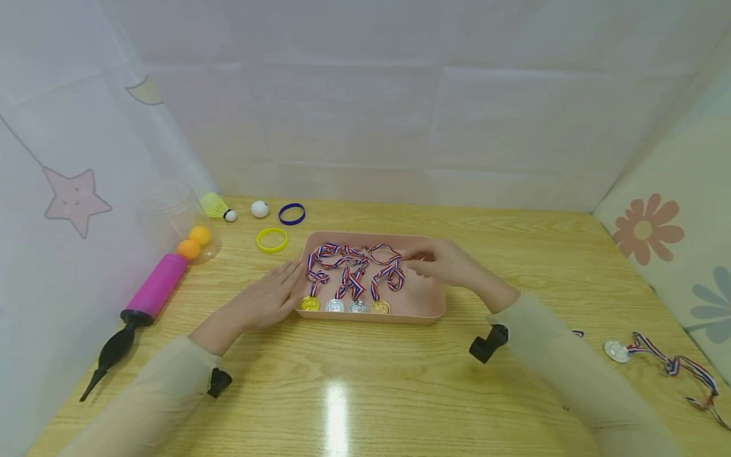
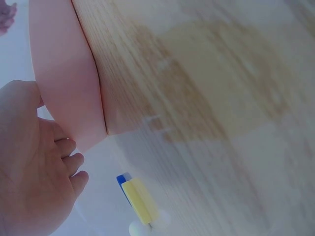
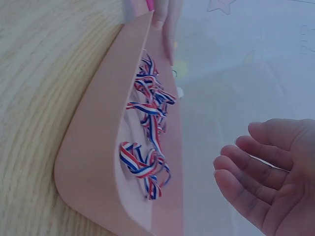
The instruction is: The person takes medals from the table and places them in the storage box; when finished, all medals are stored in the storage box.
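Observation:
A pink tray (image 1: 414, 318) holds several medals on striped red, white and blue ribbons (image 1: 342, 261). Along its near wall lie a bright gold medal (image 1: 310, 303), two silver medals (image 1: 334, 305) and a duller gold medal (image 1: 381, 307). My left hand (image 1: 273, 293) rests against the tray's left end, fingers loosely extended at the rim; the left wrist view shows its thumb touching the wall. Above the tray's right part hovers my right hand (image 1: 445, 261), fingers relaxed and slightly bent. In the right wrist view, nothing lies between those fingers, apart from the ribbons (image 3: 142, 164).
A silver medal (image 1: 617, 351) with its ribbon lies at the right, partly near the sleeve. Left of the tray are yellow (image 1: 272, 240) and blue wristbands (image 1: 292, 214), a white ball (image 1: 259, 209), a shuttlecock (image 1: 217, 207), orange balls (image 1: 189, 249) in a clear container and a pink pump (image 1: 155, 287).

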